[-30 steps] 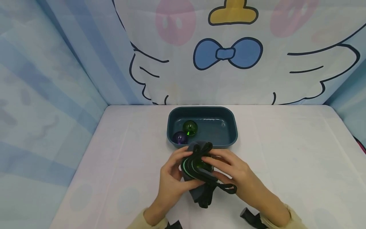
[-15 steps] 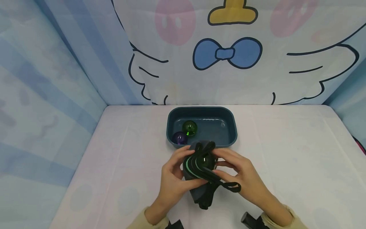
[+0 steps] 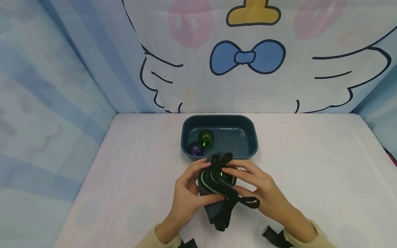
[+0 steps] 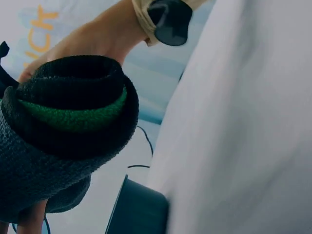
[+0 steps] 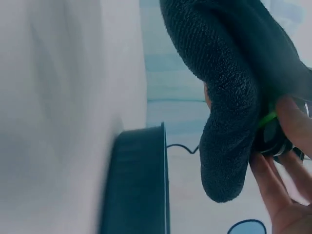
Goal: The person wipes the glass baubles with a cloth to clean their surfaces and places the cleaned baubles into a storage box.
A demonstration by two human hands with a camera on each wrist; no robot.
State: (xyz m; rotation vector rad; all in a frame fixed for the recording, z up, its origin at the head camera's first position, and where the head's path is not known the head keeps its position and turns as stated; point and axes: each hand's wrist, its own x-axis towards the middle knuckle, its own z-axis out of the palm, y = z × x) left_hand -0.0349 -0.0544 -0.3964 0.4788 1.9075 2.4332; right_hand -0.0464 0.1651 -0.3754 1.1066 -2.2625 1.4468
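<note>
My left hand [image 3: 186,193] grips a dark grey drawstring pouch [image 3: 215,210], its thumb across the front and fingers round the far side. The pouch is held above the table near the basin, its black cords looping to the right. A green ball [image 3: 229,178] sits at the pouch's mouth, pinched by the fingers and thumb of my right hand [image 3: 263,186]. In the left wrist view the pouch [image 4: 58,161] shows fuzzy cloth folds with a green band. The right wrist view has the ball [image 5: 270,136] partly hidden behind fingers and cloth.
Just beyond my hands stands a dark teal basin [image 3: 248,146]. Inside it lie a green ball [image 3: 206,138] and a purple ball [image 3: 195,148]. A white cloth covers the table [image 3: 310,165], with printed curtains [image 3: 248,93] behind and at the sides.
The right fingers drew back off the ball at the pouch's mouth, then reached over its top again. The pouch shifted slightly right. The basin and the balls inside it stayed put.
</note>
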